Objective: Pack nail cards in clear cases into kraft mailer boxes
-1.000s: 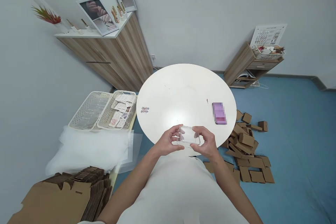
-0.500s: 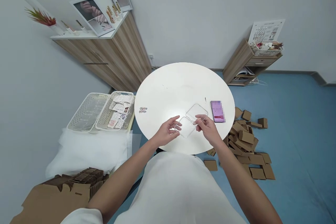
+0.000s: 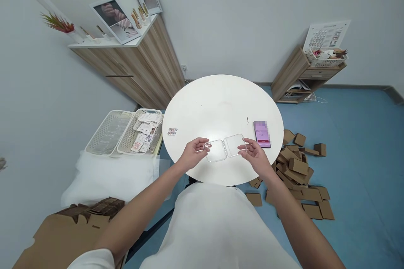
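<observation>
A clear hinged plastic case [image 3: 216, 151] is spread open in front of me, its two square halves side by side above the near part of the white round table [image 3: 221, 101]. My left hand [image 3: 196, 151] grips the outer edge of the left half between thumb and fingers. At the outer edge of the right half, my right hand [image 3: 255, 156] pinches the plastic likewise. Right of the case lies a phone [image 3: 261, 134] with a lit, pinkish screen. Toward the table's left side rests a small sheet of round stickers or nail-like pieces [image 3: 172, 131], too small to make out.
Left of the table stand white baskets, one with printed cards [image 3: 143, 132], one with clear packets [image 3: 110, 134]. Nearer are white bags [image 3: 110, 176] and flat cardboard [image 3: 66, 235]. Small brown boxes [image 3: 298, 166] litter the floor at right. A wooden cabinet [image 3: 151, 63] stands behind left.
The case has turned so its halves lie level, side by side. My right hand has moved from the hinge to the right half's outer edge; my left hand has closed on the left edge.
</observation>
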Action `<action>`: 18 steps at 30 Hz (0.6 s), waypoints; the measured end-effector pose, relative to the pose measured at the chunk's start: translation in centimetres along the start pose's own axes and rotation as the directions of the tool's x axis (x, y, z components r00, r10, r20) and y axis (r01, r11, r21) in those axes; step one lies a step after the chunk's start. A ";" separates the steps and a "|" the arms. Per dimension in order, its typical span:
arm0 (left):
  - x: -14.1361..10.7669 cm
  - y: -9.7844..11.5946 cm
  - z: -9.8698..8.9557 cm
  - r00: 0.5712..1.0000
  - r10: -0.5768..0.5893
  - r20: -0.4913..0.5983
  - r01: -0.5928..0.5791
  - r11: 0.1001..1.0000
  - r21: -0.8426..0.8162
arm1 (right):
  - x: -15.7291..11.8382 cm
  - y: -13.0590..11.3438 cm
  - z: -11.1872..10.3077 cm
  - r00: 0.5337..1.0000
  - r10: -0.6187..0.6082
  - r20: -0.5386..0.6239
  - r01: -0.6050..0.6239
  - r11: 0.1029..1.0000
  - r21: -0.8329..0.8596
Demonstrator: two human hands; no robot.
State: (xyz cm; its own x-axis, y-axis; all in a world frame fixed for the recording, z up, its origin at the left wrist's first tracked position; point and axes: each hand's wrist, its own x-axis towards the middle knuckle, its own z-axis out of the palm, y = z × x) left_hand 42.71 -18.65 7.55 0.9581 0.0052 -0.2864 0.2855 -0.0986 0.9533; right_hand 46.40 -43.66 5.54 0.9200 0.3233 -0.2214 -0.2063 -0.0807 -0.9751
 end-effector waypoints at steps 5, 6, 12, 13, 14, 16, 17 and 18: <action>0.4 0.5 0.3 1.000 0.022 0.020 -0.024 0.997 0.077 | 0.8 -0.9 -0.8 0.991 -0.017 0.135 0.042 0.983 -0.178; 0.5 0.7 0.4 0.999 0.031 0.019 -0.033 0.996 0.088 | 1.0 -1.1 -0.9 0.988 -0.021 0.153 0.054 0.975 -0.215; 1.7 1.4 1.0 0.997 0.069 0.026 -0.073 0.981 0.178 | 2.4 -2.1 -0.7 0.955 -0.079 0.286 0.209 0.864 -0.458; 1.8 1.5 1.1 0.996 0.080 0.035 -0.086 0.977 0.195 | 2.5 -2.2 -0.5 0.950 -0.097 0.296 0.236 0.845 -0.480; 2.0 1.7 1.1 0.995 0.092 0.047 -0.100 0.971 0.216 | 2.7 -2.2 -0.3 0.945 -0.113 0.309 0.259 0.832 -0.490; 2.3 2.1 1.3 0.991 0.119 0.069 -0.133 0.956 0.262 | 3.1 -2.3 0.3 0.934 -0.123 0.334 0.283 0.827 -0.486; 2.5 2.3 1.4 0.988 0.132 0.078 -0.149 0.948 0.281 | 3.2 -2.2 0.6 0.933 -0.117 0.340 0.278 0.833 -0.478; 2.6 2.5 1.5 0.986 0.144 0.083 -0.162 0.942 0.294 | 3.4 -2.1 0.9 0.935 -0.106 0.339 0.266 0.842 -0.469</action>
State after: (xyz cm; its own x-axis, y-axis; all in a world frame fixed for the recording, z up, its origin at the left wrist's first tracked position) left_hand 45.91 -20.35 9.06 0.9840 -0.0912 -0.1533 0.1069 -0.3865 0.9161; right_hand 49.65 -41.54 6.86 0.7690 0.6304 -0.1061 0.2267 -0.4241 -0.8768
